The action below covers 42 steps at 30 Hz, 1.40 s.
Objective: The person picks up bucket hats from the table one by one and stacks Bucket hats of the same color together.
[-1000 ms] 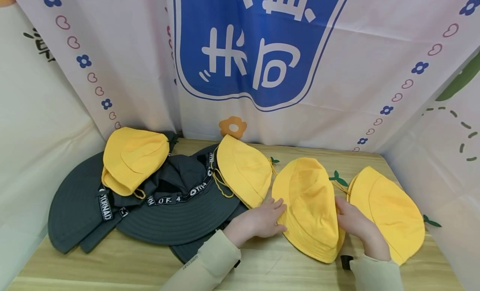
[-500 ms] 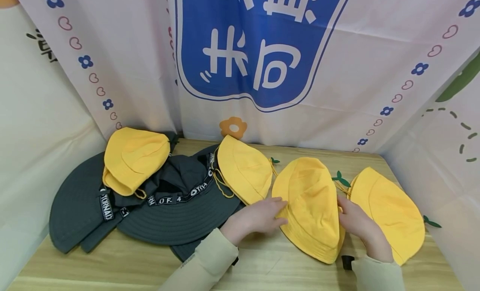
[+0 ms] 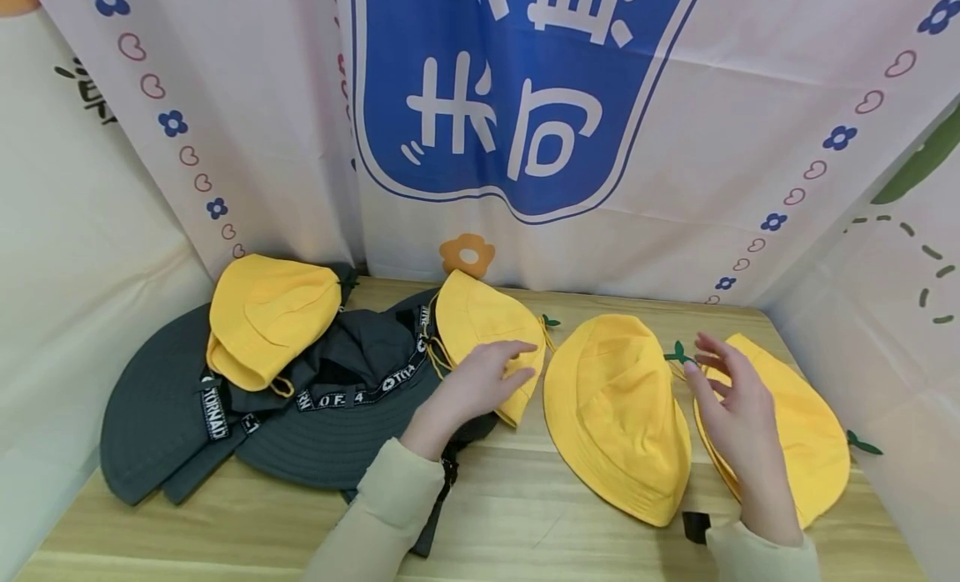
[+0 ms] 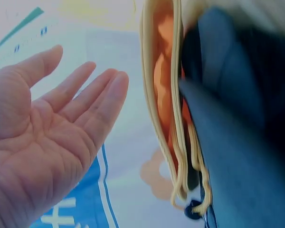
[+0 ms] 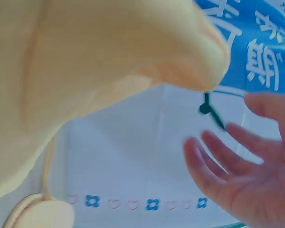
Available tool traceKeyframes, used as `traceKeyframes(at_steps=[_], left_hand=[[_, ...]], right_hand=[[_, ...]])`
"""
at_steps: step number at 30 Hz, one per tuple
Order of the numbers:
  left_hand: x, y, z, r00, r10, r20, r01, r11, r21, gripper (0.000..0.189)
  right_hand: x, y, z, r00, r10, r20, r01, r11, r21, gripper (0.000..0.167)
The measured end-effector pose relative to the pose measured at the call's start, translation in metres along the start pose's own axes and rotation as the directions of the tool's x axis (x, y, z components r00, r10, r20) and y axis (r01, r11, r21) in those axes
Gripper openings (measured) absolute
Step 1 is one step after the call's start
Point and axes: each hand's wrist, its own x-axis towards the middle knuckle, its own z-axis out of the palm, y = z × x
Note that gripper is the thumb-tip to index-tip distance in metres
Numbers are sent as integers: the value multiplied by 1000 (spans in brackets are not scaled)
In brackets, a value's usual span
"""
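Observation:
My left hand (image 3: 476, 382) is raised with loose fingers in front of a folded yellow bucket hat (image 3: 480, 319); nothing is in its grasp. The left wrist view shows the bare palm beside a folded hat's rim (image 4: 149, 90) with orange lining. My right hand (image 3: 742, 407) hovers with spread, slightly bent fingers before the rightmost yellow hat (image 3: 813, 436), near a green sprout ornament (image 3: 678, 353). Between both hands, a yellow bucket hat (image 3: 618, 423) lies untouched on the table. In the right wrist view, a yellow hat (image 5: 109, 52) fills the upper left, apart from the fingers.
Dark wide-brimmed hats (image 3: 337, 449) with lettered bands overlap on the left, topped by another yellow hat (image 3: 270, 319). A black strap (image 3: 431, 519) hangs toward the front. A small black piece (image 3: 696, 527) lies by the right sleeve. Printed cloth (image 3: 637, 248) walls the wooden table (image 3: 540, 540).
Both hands have let go of the middle yellow hat, which stays in place. The left hand has moved up and left, the right hand up and slightly right. The black strap is now uncovered.

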Motion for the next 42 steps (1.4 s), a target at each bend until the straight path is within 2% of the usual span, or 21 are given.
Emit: traceKeyframes(at_steps=[3,5,7,9,12,18,26,30,35,38,42], left_hand=[[-2,-6,-9,994,-59,-90,57,998,-24,41],[-3,-10,-13,983,-98,-155,94,995,-30,40],[-3,-14,-16,969,-134,-208,130,991,-31,40],[-2,-17,-17,955,-162,-247,160,987,-28,41],[-2,-20,-17,938,-188,-290,193,981,-11,43],[-1,-26,-16,918,-221,-330,252,966,53,49],[-2,-32,-20,876,-362,-320,407,909,85,70],[-2,-35,-23,866,-408,-288,446,891,78,74],[-1,-39,-26,851,-455,-263,484,873,56,76],[-1,-40,-28,846,-467,-258,496,866,57,78],[-2,-42,-30,846,-465,-260,496,866,64,77]], right_hand=[[-3,-14,4,992,12,-126,-6,999,46,40],[-4,-24,8,985,-32,-172,49,994,97,37],[-5,-32,15,977,-104,-186,128,984,124,35],[-5,-40,24,973,-163,-162,187,972,142,34],[-5,-50,40,978,-191,-89,202,969,140,34],[-2,-65,76,994,-86,72,72,982,173,37],[5,-71,118,980,38,198,-75,980,186,42],[7,-68,135,953,74,293,-127,978,163,50],[6,-63,147,904,100,416,-151,984,92,62],[6,-60,152,870,118,479,-165,985,57,68],[7,-57,156,836,153,527,-188,982,12,75]])
